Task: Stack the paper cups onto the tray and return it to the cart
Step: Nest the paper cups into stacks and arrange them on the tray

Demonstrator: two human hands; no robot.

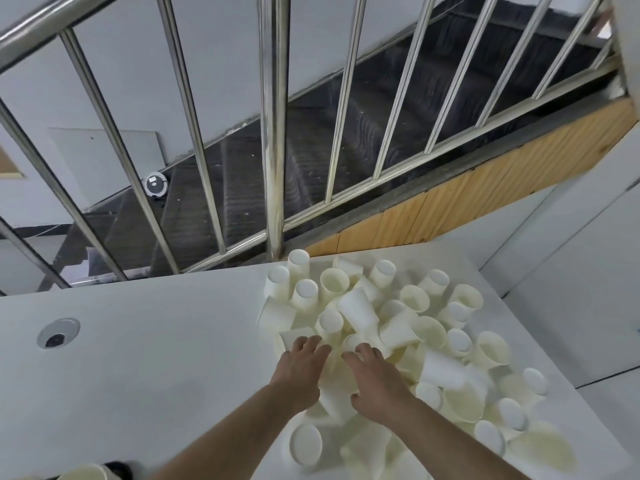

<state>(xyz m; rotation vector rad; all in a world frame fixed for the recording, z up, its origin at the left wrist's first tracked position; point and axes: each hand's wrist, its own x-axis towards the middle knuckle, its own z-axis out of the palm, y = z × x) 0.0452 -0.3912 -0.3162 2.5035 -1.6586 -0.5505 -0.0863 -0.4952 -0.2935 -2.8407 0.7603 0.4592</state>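
The left hand [300, 367] is stretched forward over the heap of paper cups [391, 341], its fingers straight and a little spread, the fingertips touching cups at the near-left edge of the heap; it holds nothing. The right hand [375, 382] lies just beside it, also released, with the fingers relaxed and resting on top of the cups, the thumb pointing down to the left. Both forearms come in from the bottom of the view and pass above some cups that lie near the person. The cups are white outside and pale cream inside, and they lie in a loose pile on the right part of the white counter [145, 368]; some stand upside down, some lie on their side, a few are open upward. One more cup [86, 472] shows at the bottom left edge, apart from the pile. On the left of the counter there is a round grey cable hole [58, 332]. Behind the counter stands a metal railing [275, 133] with upright bars, and through it a dark staircase [311, 147] goes down. On a low step sits a round robot vacuum [156, 183]. A strip of wooden panel [485, 188] runs along the side of the staircase.
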